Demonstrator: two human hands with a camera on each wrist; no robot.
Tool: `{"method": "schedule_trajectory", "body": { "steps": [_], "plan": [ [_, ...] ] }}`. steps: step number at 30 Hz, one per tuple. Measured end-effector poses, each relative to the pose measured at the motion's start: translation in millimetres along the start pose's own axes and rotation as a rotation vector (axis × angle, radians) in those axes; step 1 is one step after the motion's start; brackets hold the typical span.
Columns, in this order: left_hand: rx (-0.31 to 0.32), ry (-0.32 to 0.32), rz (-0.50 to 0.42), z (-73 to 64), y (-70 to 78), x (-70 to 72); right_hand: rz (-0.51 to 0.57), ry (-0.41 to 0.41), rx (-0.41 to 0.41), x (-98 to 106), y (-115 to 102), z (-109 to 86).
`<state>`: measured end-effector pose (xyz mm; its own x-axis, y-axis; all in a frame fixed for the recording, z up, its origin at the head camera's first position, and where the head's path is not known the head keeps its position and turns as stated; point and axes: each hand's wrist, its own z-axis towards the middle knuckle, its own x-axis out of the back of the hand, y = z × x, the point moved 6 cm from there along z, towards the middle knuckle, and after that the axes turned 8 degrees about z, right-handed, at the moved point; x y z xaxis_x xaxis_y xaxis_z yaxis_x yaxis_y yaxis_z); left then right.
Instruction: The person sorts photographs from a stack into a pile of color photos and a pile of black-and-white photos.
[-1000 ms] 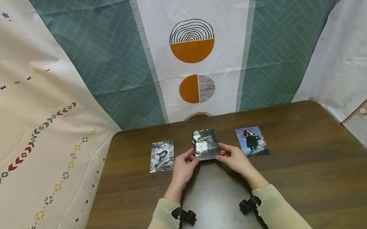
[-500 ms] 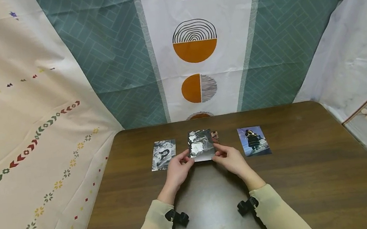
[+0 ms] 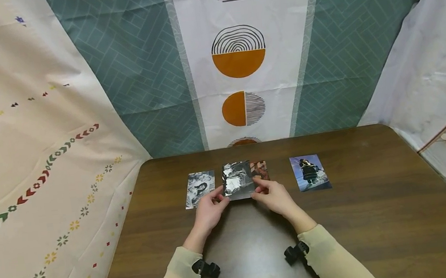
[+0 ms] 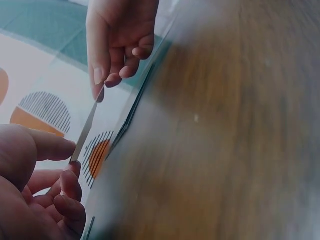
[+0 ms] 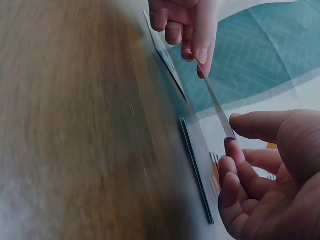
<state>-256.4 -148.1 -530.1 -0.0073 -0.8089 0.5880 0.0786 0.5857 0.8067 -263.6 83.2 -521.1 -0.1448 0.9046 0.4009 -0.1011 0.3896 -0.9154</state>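
Note:
A glossy black-and-white picture card (image 3: 238,184) is held by its two near corners. My left hand (image 3: 208,211) pinches one side between thumb and fingers, and my right hand (image 3: 275,198) pinches the other. Edge-on in the left wrist view, the card (image 4: 86,131) shows as a thin strip raised off the table; the right wrist view shows it likewise. Behind it, partly covered, lies a reddish-brown picture card (image 3: 262,170). Another black-and-white card (image 3: 200,187) lies to the left, close to my left fingers. Farther right is a blue-purple card (image 3: 311,173) with a dark figure.
The brown wooden table (image 3: 366,218) carries the cards near its far edge. Patterned cloths hang behind and at both sides, including a green and white one (image 3: 148,74) at the back. A black wrist camera (image 3: 206,269) is strapped over each sleeve.
Both hands have moved the held card leftward, toward the left-hand card. More of the reddish-brown card behind it has come into sight. Both hands keep their pinch.

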Motion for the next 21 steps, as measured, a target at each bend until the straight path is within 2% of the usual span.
{"method": "schedule_trajectory", "body": {
  "steps": [10, 21],
  "plan": [
    [-0.016, 0.039, 0.024, -4.5, -10.7, 22.0, -0.013, -0.026, 0.033, -23, -9, 5.3],
    [0.04, 0.065, 0.014, -8.2, -24.4, 47.5, 0.011, -0.058, 0.048, -55, -18, 9.4]
  ]
}}
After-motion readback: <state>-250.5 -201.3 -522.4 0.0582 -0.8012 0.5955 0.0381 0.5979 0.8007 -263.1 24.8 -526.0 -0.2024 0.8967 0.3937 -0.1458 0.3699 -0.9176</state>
